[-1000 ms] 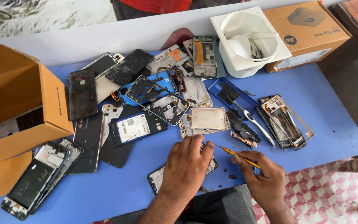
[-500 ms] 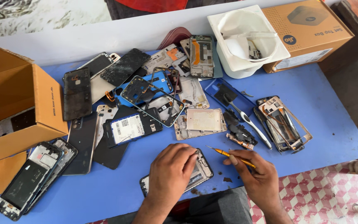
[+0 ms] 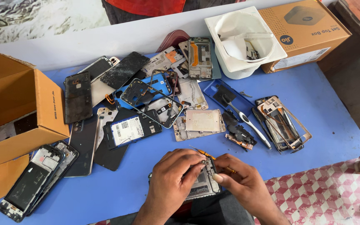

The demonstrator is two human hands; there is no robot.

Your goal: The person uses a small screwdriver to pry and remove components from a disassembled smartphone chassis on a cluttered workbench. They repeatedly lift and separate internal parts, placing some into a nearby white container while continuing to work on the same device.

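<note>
An opened phone body (image 3: 203,183) lies at the near edge of the blue table (image 3: 321,104), its inner parts facing up. My left hand (image 3: 173,179) rests on its left side with the fingers curled over its top edge. My right hand (image 3: 240,181) meets it from the right and holds a thin orange-handled screwdriver (image 3: 205,153), whose tip sits near the phone's top between both hands. The lower part of the phone is hidden by my hands and lap.
A heap of dismantled phones, frames and back covers (image 3: 146,96) fills the table's middle. An open cardboard box (image 3: 17,112) stands at the left, a white tub (image 3: 244,41) and a closed carton (image 3: 305,29) at the back right. A white-handled tool (image 3: 248,123) lies nearby.
Both hands have closed in over the opened phone. The right hand moved left with the screwdriver, bringing its tip to the phone's top edge.
</note>
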